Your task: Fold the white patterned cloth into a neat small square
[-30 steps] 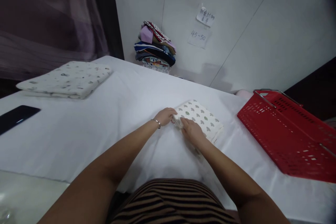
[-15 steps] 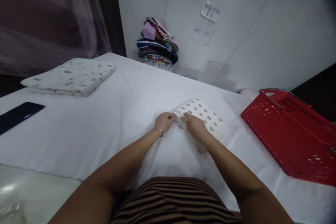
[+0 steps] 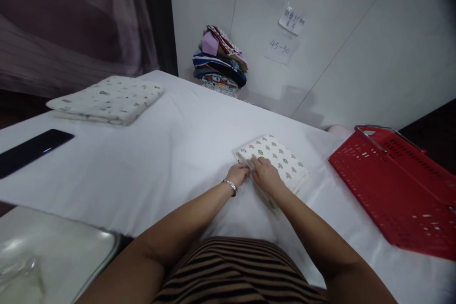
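Observation:
A small folded white cloth with a grey and green print (image 3: 276, 159) lies on the white-covered table (image 3: 149, 152) in front of me. My left hand (image 3: 238, 174), with a silver bracelet on the wrist, pinches the cloth's near left corner with closed fingers. My right hand (image 3: 265, 175) rests on the cloth's near edge right beside it, fingers curled over the folded layers. The two hands almost touch.
A red plastic basket (image 3: 399, 190) stands at the right. A larger folded printed cloth (image 3: 107, 99) lies at the far left, a black phone (image 3: 32, 149) near the left edge. Folded coloured clothes (image 3: 221, 64) are stacked against the wall. A metal tray (image 3: 53, 251) sits at lower left.
Both hands have slid along the cloth's near edge and drawn closer together at its left corner. The camera view has shifted to the left.

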A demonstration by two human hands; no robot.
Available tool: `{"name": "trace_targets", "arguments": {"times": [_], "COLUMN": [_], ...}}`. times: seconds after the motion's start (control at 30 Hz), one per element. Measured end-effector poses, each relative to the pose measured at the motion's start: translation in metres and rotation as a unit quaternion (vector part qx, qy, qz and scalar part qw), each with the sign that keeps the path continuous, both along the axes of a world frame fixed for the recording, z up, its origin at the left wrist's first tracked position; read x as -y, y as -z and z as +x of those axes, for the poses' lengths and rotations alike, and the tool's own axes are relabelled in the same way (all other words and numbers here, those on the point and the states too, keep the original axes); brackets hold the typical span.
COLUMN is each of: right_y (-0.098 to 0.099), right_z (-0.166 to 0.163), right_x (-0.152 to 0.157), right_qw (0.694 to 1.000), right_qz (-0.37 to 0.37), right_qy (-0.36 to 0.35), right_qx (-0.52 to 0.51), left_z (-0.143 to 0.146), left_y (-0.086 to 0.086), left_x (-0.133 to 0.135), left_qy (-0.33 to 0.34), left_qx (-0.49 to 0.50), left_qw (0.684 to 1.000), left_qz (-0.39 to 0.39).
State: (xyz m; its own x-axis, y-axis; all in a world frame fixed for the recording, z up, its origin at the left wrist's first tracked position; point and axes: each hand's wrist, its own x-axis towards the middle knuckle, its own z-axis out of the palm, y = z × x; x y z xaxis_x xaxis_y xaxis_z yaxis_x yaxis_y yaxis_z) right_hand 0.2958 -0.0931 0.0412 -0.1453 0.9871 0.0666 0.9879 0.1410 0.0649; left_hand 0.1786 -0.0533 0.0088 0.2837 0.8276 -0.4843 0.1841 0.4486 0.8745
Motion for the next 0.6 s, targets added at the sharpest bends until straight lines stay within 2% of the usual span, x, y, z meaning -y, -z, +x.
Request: {"name": "trace_targets", "arguments": {"times": [0.2, 0.37, 0.5, 0.6], "right_y": [0.001, 0.004, 0.001, -0.004], "right_z": [0.0, 0.001, 0.006, 0.009], "right_x": [0.021, 0.025, 0.019, 0.016], "right_qw": [1.0, 1.0, 0.998, 0.998], "right_qz": [-0.02, -0.012, -0.033, -0.047], "right_qy": [-0.004, 0.016, 0.039, 0.036], "right_qx": [0.012, 0.022, 0.036, 0.031], "left_z": [0.003, 0.005, 0.0, -0.008], "left_y": [-0.01, -0.008, 0.002, 0.011], "left_x": [0.012, 0.014, 0.002, -0.014], "left_qy": [-0.044, -0.026, -0.011, -0.014], "left_qx": [0.064, 0.091, 0.027, -0.043], "left_qw": [0.997, 0.995, 0.999, 0.995], "left_qz": [-0.012, -0.03, 0.015, 0.09]}}
